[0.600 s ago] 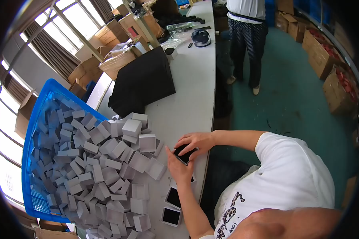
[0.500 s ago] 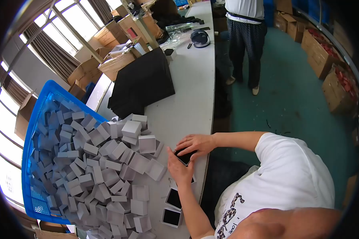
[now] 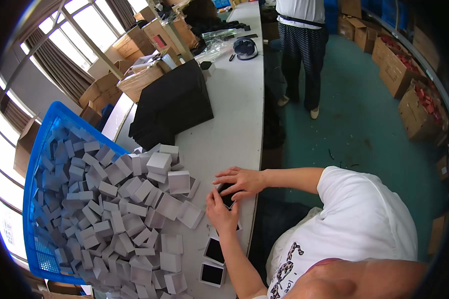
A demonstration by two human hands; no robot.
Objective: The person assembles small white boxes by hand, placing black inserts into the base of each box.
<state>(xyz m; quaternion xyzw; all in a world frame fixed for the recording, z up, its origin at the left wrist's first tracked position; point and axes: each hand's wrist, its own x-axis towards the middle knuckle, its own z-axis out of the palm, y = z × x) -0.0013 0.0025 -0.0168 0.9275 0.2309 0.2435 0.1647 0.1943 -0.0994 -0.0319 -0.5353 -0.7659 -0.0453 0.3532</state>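
My left hand (image 3: 222, 214) holds a small white box with a black insert (image 3: 227, 199) from its near side, fingers against the edge. Across the top of the same box reaches my right hand (image 3: 243, 182), its thumb and fingers partly spread on either side of the black surface. The hands cover most of the box. Below my left hand two open white boxes with black inserts, one (image 3: 215, 249) above the other (image 3: 212, 274), lie on the table. Another white box is partly hidden behind my left wrist.
A blue basket (image 3: 35, 199) tipped toward the table spills many white box pieces (image 3: 134, 219). Farther up the white table (image 3: 234, 104) are a black sheet stack (image 3: 177, 102), a small fan (image 3: 245, 48) and cartons. A person (image 3: 303, 55) stands beyond the table's right edge.
The whole view has shifted slightly left. Both hands remain on the box, with small finger shifts; my left fingers now sit closer together at its edge.
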